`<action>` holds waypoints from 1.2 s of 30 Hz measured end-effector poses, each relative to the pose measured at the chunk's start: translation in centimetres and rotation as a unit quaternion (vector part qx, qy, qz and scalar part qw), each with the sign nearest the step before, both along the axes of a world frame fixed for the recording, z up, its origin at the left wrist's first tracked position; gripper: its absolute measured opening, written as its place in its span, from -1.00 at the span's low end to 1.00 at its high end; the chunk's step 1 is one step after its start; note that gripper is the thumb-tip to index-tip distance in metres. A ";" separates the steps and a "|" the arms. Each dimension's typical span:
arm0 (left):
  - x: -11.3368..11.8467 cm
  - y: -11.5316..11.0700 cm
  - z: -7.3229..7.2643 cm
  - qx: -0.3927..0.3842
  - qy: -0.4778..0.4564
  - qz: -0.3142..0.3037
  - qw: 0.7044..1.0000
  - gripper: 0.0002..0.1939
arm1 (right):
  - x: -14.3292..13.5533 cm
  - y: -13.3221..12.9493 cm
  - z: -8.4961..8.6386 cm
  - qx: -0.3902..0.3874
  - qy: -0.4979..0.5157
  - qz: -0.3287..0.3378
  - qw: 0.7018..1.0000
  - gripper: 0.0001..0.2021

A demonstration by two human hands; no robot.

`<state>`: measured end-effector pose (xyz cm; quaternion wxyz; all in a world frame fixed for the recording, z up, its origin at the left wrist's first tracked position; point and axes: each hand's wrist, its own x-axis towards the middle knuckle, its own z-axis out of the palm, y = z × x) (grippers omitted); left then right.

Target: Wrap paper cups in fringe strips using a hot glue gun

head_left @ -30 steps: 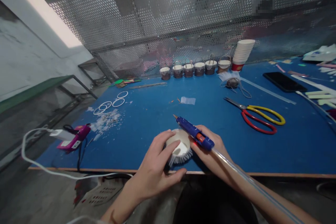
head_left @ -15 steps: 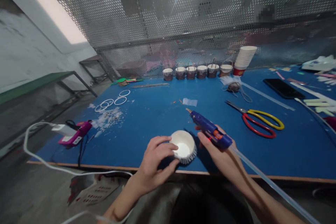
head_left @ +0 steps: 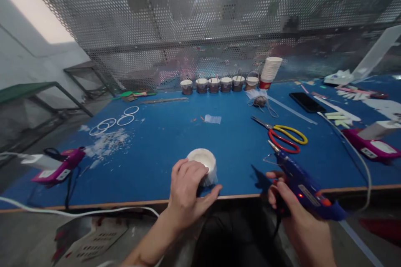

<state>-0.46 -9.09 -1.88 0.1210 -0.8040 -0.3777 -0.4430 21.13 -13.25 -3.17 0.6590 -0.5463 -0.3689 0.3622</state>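
Near the front edge of the blue table, a short white paper cup [head_left: 212,170] with a pleated, frilly outside stands with its opening up. My left hand [head_left: 188,187] grips its near left rim, fingers curled over into the cup and the thumb sticking out to the right. A blue hot glue gun [head_left: 302,183] is in my right hand [head_left: 299,217], its nozzle pointing up and left, a clear glue stick out of its back. The nozzle lies close to scissors [head_left: 285,137] with red and yellow handles.
Several decorated cups [head_left: 214,86] line the back beside a stack of paper cups [head_left: 272,69]. A phone [head_left: 307,102] and foam strips lie right. White rings [head_left: 125,120], scraps [head_left: 109,144] and a magenta power strip [head_left: 61,169] with a white cable are left.
My right hand has carried the glue gun away from the cup, right and down. My left hand stays on the cup, which appears turned or tilted. The view has shifted right.
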 end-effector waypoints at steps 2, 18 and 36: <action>-0.6 -0.2 0.3 -0.024 -0.009 -0.016 1.000 -0.68 | -0.3 -0.7 -0.6 -0.034 0.006 0.028 0.999 -0.77; -2.3 0.8 2.7 -0.110 0.101 -0.074 0.986 -0.77 | -8.2 0.2 -3.3 -0.044 0.092 0.139 0.985 -0.78; -1.6 -0.2 1.2 -0.167 -0.021 0.036 0.985 -0.85 | -10.0 2.2 -2.0 0.026 -0.001 0.129 0.991 -0.91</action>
